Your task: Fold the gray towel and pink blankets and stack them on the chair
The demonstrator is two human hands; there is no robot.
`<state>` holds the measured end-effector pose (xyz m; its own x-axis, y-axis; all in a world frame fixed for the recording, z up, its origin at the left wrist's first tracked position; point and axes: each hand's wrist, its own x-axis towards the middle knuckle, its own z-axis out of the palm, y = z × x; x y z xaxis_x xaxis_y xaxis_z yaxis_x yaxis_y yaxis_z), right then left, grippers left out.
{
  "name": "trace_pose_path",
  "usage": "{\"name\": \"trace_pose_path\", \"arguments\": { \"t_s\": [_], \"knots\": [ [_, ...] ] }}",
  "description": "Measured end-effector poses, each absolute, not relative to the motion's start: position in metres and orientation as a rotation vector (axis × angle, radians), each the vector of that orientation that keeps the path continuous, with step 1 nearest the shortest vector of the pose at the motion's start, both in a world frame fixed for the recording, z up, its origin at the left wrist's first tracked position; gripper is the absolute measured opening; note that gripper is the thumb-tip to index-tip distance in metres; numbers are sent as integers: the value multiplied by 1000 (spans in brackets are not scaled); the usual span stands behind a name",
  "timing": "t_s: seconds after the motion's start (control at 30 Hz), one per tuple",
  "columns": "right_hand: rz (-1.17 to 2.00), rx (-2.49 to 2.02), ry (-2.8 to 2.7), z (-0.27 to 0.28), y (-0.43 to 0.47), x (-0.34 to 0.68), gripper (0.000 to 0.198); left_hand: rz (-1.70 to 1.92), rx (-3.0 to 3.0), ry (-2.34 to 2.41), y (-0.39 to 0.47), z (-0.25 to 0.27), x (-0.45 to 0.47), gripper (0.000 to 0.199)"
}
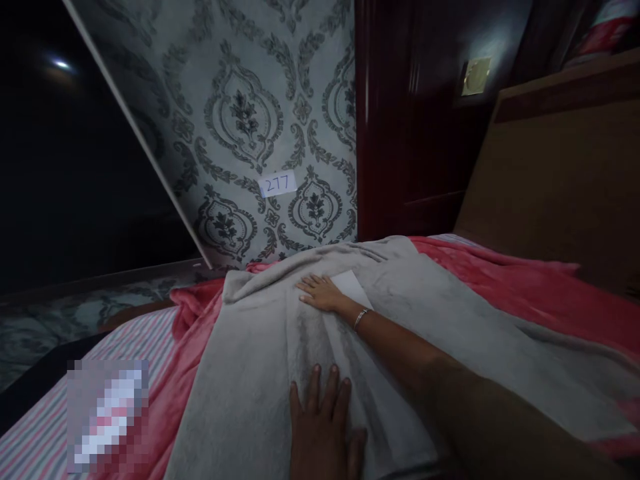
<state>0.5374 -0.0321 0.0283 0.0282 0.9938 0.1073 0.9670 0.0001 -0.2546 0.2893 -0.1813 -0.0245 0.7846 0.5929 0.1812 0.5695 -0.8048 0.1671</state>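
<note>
A large grey plush blanket [240,373] is spread in front of me, with raised creases running lengthwise down its middle. My right hand [320,292], a bracelet on its wrist, lies palm down near the blanket's far side, fingers spread. Beside that hand shows a white flat sheet [353,285]; its material is unclear, and my forearm hides part of it. Closer to me, my left hand [320,427] rests flat on the creased cloth with its fingers apart. Neither hand grips anything.
Pink-red blankets [530,287] show at both sides, over a striped bedsheet [135,340]. Behind stands a patterned wall [245,127] with a paper label [278,183] reading 277. A dark screen-like panel [75,167] is left; a cardboard box [555,173] stands right.
</note>
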Motion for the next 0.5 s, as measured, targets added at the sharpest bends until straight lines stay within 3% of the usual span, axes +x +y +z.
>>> {"name": "trace_pose_path", "arguments": {
  "t_s": [0.3,0.5],
  "knots": [
    [91,-2061,-1957,35,-48,539,62,341,3050,911,-173,-14,293,58],
    [162,-2121,-1950,18,-159,570,59,334,3070,860,-174,3,293,52]
  ]
}}
